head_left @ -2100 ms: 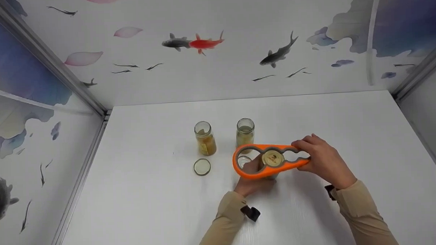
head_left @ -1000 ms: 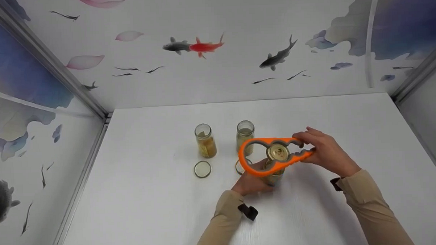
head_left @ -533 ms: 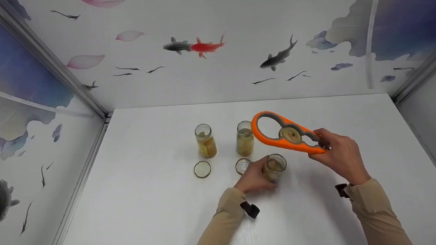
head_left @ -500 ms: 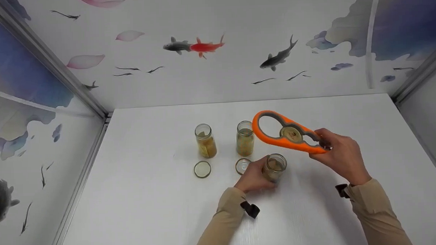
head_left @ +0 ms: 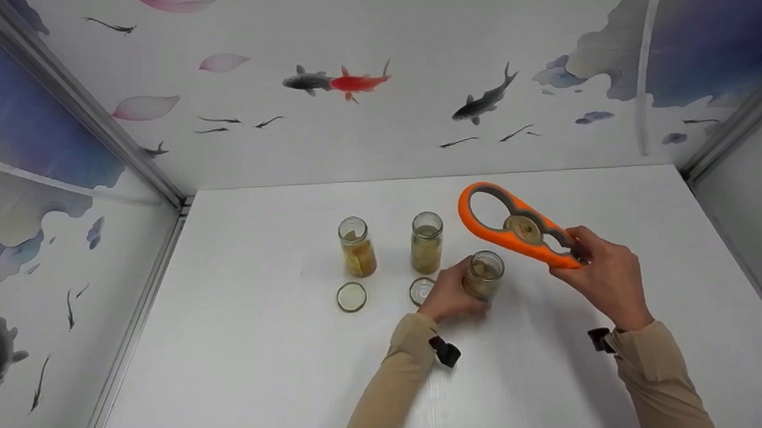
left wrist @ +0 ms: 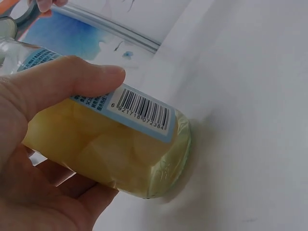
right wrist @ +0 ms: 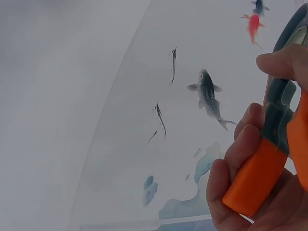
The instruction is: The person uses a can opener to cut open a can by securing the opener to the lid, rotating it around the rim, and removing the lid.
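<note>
My left hand (head_left: 450, 295) grips a glass jar (left wrist: 130, 139) of pale yellow chunks, thumb across its blue-and-white barcode label. The jar's mouth is bare, and its base is near or on the table. Held up to the right is an orange jar opener (head_left: 515, 244) with grey inner edges; my right hand (head_left: 608, 276) is curled round its handle ends. A gold lid (head_left: 524, 229) sits in the opener's middle notch. In the right wrist view only the opener's handles and part of its grey lining show.
Two more lidless jars, a left one (head_left: 359, 256) and a middle one (head_left: 427, 250), stand upright farther back. In front of them lie a left lid (head_left: 351, 297) and a second lid (head_left: 420, 291), partly behind my left hand. Printed walls (head_left: 378, 138) border the white table (head_left: 265, 345).
The jar opener has come off the jar with the gold lid in it, moving away and to the right. The jar's mouth is now uncovered. My left hand has shifted the jar slightly forward.
</note>
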### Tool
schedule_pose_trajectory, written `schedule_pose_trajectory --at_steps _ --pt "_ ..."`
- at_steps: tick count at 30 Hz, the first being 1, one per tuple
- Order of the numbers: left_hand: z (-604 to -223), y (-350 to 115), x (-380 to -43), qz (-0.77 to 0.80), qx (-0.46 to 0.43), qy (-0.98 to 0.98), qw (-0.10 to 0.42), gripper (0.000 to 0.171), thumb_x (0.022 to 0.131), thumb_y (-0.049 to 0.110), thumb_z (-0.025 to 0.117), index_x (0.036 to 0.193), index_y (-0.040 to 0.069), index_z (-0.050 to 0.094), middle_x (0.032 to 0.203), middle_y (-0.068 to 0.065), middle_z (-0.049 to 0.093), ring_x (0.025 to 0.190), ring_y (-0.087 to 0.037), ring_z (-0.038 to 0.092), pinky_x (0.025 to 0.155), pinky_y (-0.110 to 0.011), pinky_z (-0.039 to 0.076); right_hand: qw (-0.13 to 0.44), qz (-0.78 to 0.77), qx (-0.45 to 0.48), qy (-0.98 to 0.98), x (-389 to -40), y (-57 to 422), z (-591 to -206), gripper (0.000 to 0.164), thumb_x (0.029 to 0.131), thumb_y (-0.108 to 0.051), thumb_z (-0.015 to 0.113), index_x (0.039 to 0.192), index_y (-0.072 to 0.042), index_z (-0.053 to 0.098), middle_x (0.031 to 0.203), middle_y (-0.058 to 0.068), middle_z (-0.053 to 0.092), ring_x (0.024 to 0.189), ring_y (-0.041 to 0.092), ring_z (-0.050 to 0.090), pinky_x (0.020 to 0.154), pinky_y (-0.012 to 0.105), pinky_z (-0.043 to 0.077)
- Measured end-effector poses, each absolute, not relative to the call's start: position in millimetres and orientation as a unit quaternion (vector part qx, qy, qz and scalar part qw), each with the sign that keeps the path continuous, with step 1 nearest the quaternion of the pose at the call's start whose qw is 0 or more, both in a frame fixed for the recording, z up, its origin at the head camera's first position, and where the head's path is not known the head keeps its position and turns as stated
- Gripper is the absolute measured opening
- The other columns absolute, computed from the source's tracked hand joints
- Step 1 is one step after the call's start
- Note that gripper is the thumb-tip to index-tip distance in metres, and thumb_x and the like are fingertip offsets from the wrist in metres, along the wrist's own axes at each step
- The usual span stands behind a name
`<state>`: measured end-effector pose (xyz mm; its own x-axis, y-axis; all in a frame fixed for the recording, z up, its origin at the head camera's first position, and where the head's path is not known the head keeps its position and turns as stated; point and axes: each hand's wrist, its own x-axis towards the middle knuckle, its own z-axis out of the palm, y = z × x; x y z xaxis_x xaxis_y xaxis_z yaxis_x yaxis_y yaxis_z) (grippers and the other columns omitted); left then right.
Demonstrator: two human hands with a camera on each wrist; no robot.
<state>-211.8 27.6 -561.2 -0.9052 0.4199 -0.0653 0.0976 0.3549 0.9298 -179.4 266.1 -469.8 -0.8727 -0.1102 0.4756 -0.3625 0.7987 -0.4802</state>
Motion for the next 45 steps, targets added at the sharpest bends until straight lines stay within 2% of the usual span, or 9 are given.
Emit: schedule_pose_trajectory --at_steps 10,16,21,28,37,45 --pt "-553.2 47.5 -228.4 0.532 0.165 0.818 0.14 0.076 0.069 0.006 0.085 0.137 0.011 0.051 0.126 0.002 0.06 0.115 -0.008 0.053 0.102 -0.025 0.037 0.227 0.288 0.111 -0.924 -177.1 269.8 -473.8 0.033 0.07 -0.001 0.076 0.1 -0.003 0.065 0.073 0.015 0.068 0.059 0.028 0.062 0.052 0.039 0.044" --pt "-552.8 55.9 -238.9 0.526 0.166 0.824 0.129 0.069 0.069 0.006 0.086 0.13 0.013 0.053 0.123 0.001 0.062 0.113 -0.009 0.054 0.1 -0.025 0.038 0.236 0.3 0.098 -0.919 -174.0 270.7 -478.0 0.032 0.069 -0.002 0.077 0.099 -0.002 0.065 0.075 0.016 0.069 0.058 0.029 0.062 0.051 0.035 0.043" --pt "-554.3 58.2 -245.0 0.536 0.153 0.82 0.131 0.073 0.068 0.005 0.086 0.133 0.014 0.053 0.123 0.001 0.062 0.113 -0.009 0.055 0.1 -0.024 0.038 0.234 0.309 0.088 -0.917 -172.6 271.7 -479.3 0.032 0.069 -0.003 0.078 0.098 -0.003 0.065 0.074 0.015 0.069 0.055 0.026 0.06 0.048 0.03 0.041" --pt "-557.0 61.2 -249.8 0.546 0.146 0.814 0.137 0.07 0.069 0.003 0.085 0.131 0.014 0.053 0.125 0.001 0.061 0.116 -0.01 0.053 0.102 -0.025 0.036 0.223 0.31 0.084 -0.92 -171.7 272.7 -480.2 0.035 0.069 -0.002 0.08 0.101 -0.002 0.065 0.077 0.018 0.07 0.059 0.029 0.063 0.051 0.032 0.043" --pt "-558.0 69.7 -255.8 0.53 0.142 0.823 0.147 0.078 0.068 -0.001 0.084 0.136 0.015 0.05 0.127 -0.002 0.06 0.116 -0.012 0.052 0.103 -0.025 0.036 0.205 0.32 0.063 -0.923 -168.7 273.6 -479.9 0.035 0.07 -0.002 0.08 0.103 -0.003 0.066 0.079 0.018 0.07 0.061 0.029 0.064 0.054 0.031 0.044" --pt "-558.8 75.8 -262.0 0.54 0.136 0.818 0.145 0.07 0.068 -0.002 0.083 0.128 0.013 0.051 0.125 -0.004 0.061 0.113 -0.013 0.054 0.1 -0.025 0.038 0.204 0.328 0.048 -0.921 -166.3 276.3 -479.8 0.034 0.07 -0.002 0.079 0.101 -0.003 0.066 0.078 0.018 0.07 0.061 0.03 0.063 0.052 0.029 0.043"
